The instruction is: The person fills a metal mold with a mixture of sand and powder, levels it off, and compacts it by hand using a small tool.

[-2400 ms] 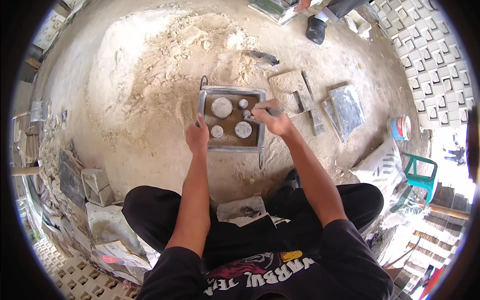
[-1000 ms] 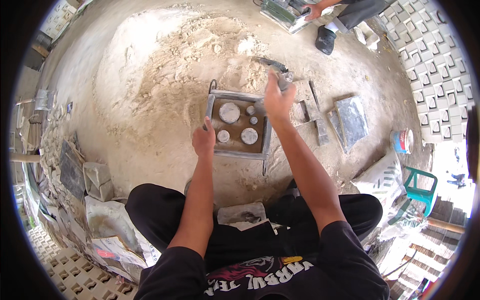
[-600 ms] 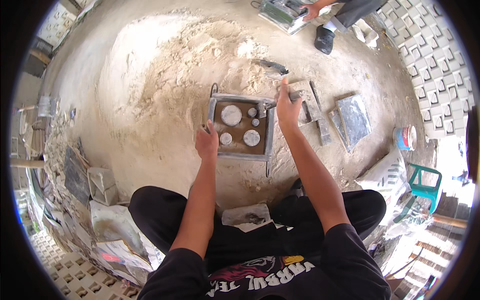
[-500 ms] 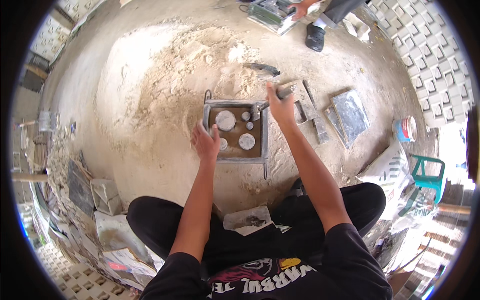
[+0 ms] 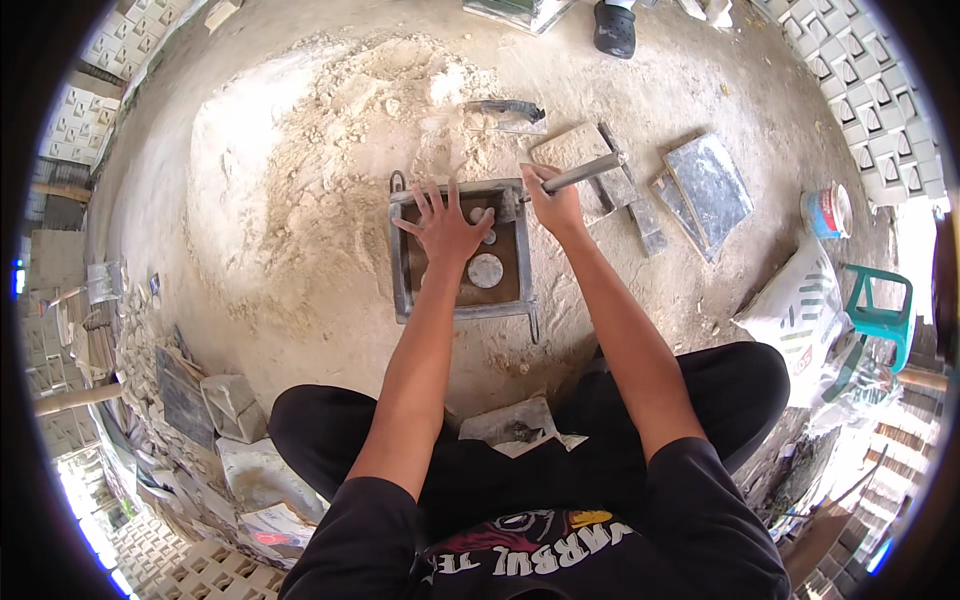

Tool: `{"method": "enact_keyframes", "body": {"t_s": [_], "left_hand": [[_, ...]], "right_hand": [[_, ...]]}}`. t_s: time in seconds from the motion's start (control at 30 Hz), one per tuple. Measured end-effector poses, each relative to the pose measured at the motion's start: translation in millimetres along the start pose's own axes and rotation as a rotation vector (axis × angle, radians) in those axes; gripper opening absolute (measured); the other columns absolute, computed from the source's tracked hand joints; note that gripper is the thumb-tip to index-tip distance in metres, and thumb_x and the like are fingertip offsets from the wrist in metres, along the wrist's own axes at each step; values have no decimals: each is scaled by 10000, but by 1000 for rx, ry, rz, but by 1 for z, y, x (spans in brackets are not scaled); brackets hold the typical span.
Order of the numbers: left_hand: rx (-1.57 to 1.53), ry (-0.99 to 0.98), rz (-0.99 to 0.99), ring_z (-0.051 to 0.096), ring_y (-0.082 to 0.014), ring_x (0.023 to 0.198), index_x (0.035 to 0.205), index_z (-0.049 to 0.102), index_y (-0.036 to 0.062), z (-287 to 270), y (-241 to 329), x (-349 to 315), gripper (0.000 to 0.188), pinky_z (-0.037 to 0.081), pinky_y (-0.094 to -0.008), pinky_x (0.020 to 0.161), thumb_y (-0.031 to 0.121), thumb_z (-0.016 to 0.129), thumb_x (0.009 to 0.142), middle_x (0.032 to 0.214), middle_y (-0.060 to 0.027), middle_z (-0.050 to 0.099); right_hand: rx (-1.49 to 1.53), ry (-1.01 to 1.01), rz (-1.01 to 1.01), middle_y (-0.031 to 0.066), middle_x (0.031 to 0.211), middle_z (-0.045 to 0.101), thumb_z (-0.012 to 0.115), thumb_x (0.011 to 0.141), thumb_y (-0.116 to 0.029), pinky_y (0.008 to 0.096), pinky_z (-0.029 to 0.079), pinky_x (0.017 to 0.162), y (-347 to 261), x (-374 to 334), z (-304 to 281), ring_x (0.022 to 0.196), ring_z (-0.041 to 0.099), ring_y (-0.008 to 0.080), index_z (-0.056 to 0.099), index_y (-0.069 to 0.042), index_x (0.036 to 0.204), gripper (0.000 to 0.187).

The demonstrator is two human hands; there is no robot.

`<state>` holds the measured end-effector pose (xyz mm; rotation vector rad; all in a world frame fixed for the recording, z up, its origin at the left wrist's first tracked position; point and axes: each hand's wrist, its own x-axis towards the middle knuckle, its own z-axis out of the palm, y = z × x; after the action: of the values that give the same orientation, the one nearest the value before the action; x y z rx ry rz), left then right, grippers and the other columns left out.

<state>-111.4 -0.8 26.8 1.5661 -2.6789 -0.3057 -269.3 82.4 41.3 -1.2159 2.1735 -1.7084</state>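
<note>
A square box frame (image 5: 398, 290) lies on the ground before me, filled with smooth brown sand. My left hand (image 5: 450, 235) is open, its fingers spread over the upper left of the frame and covering part of the contents. A pale round disc (image 5: 486, 271) sits in the sand below it, with smaller discs (image 5: 490, 237) beside my thumb. My right hand (image 5: 558, 208) is closed around a small trowel (image 5: 585, 173) with a thick round handle. Its blade reaches the frame's upper right corner; whether it touches the sand I cannot tell.
A sand heap (image 5: 330, 150) spreads beyond the frame. A float with a dark handle (image 5: 505, 112), a board with an opening (image 5: 578, 150) and grey boards (image 5: 710, 190) lie farther right. A bucket (image 5: 827, 212), white sack (image 5: 800, 310) and green stool (image 5: 882, 318) stand right; another person's shoe (image 5: 614, 28) shows far off.
My left hand has moved from the frame's left edge to over the discs, fingers spreading. The trowel handle now leans farther outward. The view has shifted, taking the other person's hand out of sight.
</note>
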Motion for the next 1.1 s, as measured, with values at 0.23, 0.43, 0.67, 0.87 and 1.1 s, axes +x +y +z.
{"method": "enact_keyframes", "body": {"t_s": [0.23, 0.43, 0.67, 0.87, 1.1], "left_hand": [[-95, -68, 176, 235, -348, 1395, 1430, 367, 188, -2, -12, 20, 824, 291, -583, 1065, 589, 618, 756, 1484, -36, 342], [-123, -186, 318, 296, -367, 1363, 1406, 392, 137, -11, -5, 34, 768, 392, -464, 1050, 446, 664, 758, 1435, -71, 406], [-299, -174, 441, 330, -359, 1342, 1381, 412, 92, -2, -21, 41, 609, 380, -458, 1054, 349, 589, 858, 1411, -106, 426], [-387, 334, 392, 364, -337, 1325, 1350, 443, 47, 17, -87, 19, 464, 324, -435, 1081, 296, 431, 959, 1402, -150, 432], [-496, 56, -654, 424, -361, 1279, 1322, 484, -2, 22, -110, -2, 646, 380, -457, 1030, 509, 360, 947, 1377, -209, 450]], "right_hand": [[749, 137, 426, -1, 488, 436, 478, 996, -373, 284, 406, 489, -32, 16, -12, 454, 468, 109, 416, -89, 559, 525], [614, 75, 361, -27, 515, 390, 480, 999, -356, 271, 323, 461, -61, 10, -6, 492, 396, 76, 390, -95, 574, 507], [592, 90, 299, -32, 493, 404, 464, 1006, -358, 251, 291, 437, -79, 7, -18, 466, 393, 63, 410, -95, 562, 519], [812, 46, 291, -28, 538, 294, 413, 1020, -356, 275, 227, 470, -86, 14, -25, 481, 273, 96, 298, -135, 595, 493], [835, -24, 289, -4, 514, 268, 451, 960, -246, 288, 203, 450, -109, 16, -9, 454, 232, 106, 266, -131, 577, 441]]}}
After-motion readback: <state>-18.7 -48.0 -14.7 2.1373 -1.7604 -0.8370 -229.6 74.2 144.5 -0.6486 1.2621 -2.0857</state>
